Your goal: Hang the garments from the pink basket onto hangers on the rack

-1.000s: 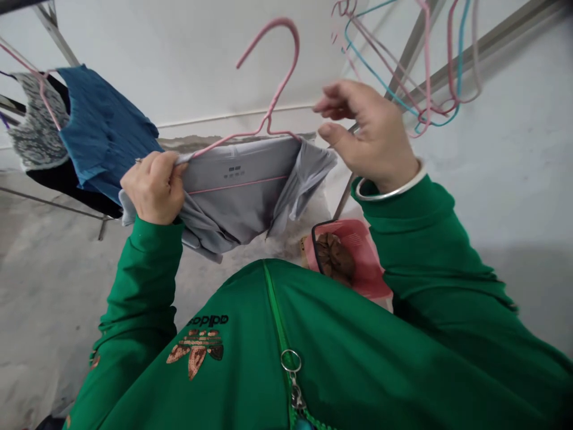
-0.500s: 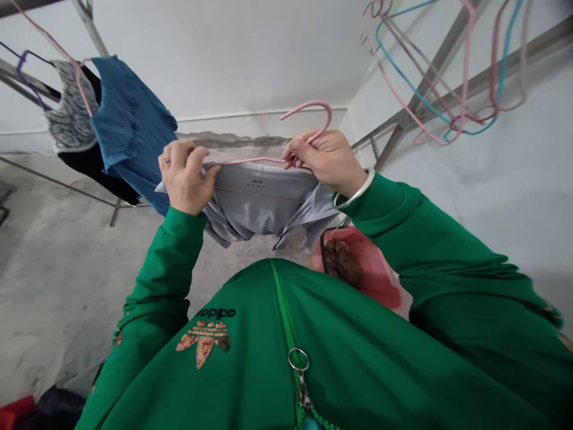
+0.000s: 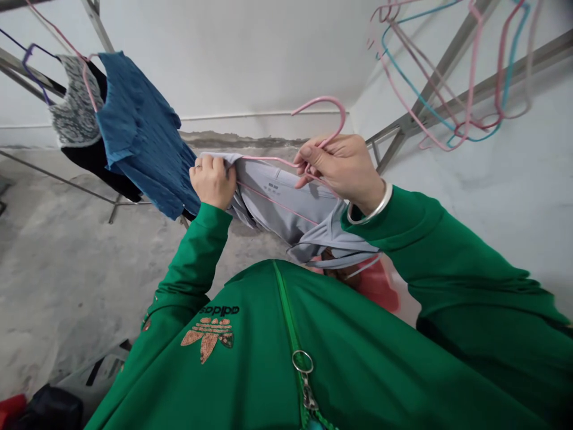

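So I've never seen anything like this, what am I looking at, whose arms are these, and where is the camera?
There's no machine here. All the pictures come from one camera worn on a person's head, looking down, so the green jacket is their own. Their left hand grips the edge of a grey garment, and their right hand holds a pink wire hanger lying along that garment. A blue shirt hangs at the left, near a metal rack; more hangers hang at the right.

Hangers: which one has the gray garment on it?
The pink wire hanger held in the right hand, its bar across the gray garment; the hangers at upper right hold no clothes.
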The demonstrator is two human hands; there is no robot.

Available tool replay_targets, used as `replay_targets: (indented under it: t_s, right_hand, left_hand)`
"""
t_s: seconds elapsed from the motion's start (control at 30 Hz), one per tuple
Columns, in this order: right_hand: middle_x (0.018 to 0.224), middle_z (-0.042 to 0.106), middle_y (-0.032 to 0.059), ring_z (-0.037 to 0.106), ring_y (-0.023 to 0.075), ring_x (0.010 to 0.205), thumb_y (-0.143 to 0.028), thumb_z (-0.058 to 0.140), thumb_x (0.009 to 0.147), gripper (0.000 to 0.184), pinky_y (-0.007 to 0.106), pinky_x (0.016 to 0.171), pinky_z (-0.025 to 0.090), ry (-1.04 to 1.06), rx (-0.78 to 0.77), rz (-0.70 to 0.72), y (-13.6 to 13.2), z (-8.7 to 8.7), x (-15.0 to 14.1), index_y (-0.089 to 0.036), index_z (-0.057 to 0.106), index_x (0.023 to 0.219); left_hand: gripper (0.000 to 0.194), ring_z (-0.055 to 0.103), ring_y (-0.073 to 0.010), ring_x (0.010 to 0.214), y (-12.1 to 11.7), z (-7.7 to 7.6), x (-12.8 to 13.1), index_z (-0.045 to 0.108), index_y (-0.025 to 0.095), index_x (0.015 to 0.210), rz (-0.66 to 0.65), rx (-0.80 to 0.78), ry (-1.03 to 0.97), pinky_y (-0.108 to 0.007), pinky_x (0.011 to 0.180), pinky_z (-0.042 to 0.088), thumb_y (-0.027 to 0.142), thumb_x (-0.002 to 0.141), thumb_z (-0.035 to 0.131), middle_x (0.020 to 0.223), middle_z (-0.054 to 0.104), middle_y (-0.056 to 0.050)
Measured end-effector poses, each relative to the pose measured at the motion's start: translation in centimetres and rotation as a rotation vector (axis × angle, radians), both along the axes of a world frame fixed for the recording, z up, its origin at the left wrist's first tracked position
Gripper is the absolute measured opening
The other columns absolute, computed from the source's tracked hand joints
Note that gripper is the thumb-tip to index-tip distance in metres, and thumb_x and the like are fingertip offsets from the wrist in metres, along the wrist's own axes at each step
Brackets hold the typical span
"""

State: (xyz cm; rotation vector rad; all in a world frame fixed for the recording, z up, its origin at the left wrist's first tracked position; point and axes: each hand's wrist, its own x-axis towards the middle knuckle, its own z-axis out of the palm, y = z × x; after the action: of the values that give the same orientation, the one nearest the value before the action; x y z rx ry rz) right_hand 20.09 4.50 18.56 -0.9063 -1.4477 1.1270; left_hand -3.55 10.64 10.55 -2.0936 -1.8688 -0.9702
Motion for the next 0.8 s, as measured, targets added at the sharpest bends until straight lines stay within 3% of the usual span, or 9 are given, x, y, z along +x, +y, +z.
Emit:
replay_targets:
  t_s: [0.13,0.3,0.57,0.7,0.8]
  right_hand:
    - [0.056,0.053,-0.0013,0.055,0.0091,0.049,-0.055,0.071,0.075,0.040,0.024,0.046,0.054,-0.017,-0.003,-0.059,0.2,-0.6,0.3,-0.017,0.062,0.066]
    - [0.057,0.053,-0.0019,0.055,0.0086,0.051,-0.055,0.071,0.075,0.041,0.024,0.048,0.058,-0.008,0.006,-0.130,0.9,-1.7,0.6,-0.017,0.061,0.065]
    - [0.059,0.055,-0.0022,0.056,0.0076,0.055,-0.051,0.071,0.076,0.039,0.023,0.055,0.059,-0.022,-0.048,-0.100,2.3,-3.0,0.8,-0.016,0.059,0.066]
    - [0.053,0.053,-0.0033,0.053,0.0075,0.053,-0.045,0.075,0.075,0.035,0.024,0.057,0.058,-0.077,-0.135,-0.041,3.4,-3.3,1.4,-0.016,0.058,0.064]
    - [0.050,0.051,-0.0041,0.052,0.0077,0.052,-0.044,0.076,0.075,0.034,0.027,0.060,0.058,-0.089,-0.163,-0.016,3.9,-3.0,1.4,-0.017,0.059,0.064]
  left_hand:
    - [0.017,0.055,-0.0315,0.099,0.3,-0.3,0.7,0.052,0.019,0.073,-0.092,-0.017,0.043,-0.049,0.090,0.033,0.024,0.087,0.044,0.083,0.058,-0.012]
    - [0.021,0.056,-0.0316,0.094,-0.7,0.0,1.9,0.054,0.018,0.072,-0.151,-0.020,0.112,-0.050,0.088,0.034,0.022,0.087,0.041,0.081,0.058,-0.012]
    - [0.025,0.059,-0.0257,0.083,-0.8,-0.1,2.4,0.056,0.019,0.074,-0.222,-0.069,0.122,-0.040,0.080,0.039,0.035,0.090,0.044,0.079,0.060,-0.009]
    - [0.035,0.060,-0.0221,0.078,-3.2,-0.9,4.8,0.060,0.019,0.075,-0.454,-0.217,0.118,-0.033,0.070,0.041,0.040,0.094,0.040,0.078,0.060,-0.008]
    - [0.033,0.062,-0.0211,0.082,-5.4,-2.8,7.8,0.065,0.018,0.089,-0.666,-0.362,0.081,-0.031,0.071,0.044,0.041,0.094,0.042,0.087,0.064,-0.009]
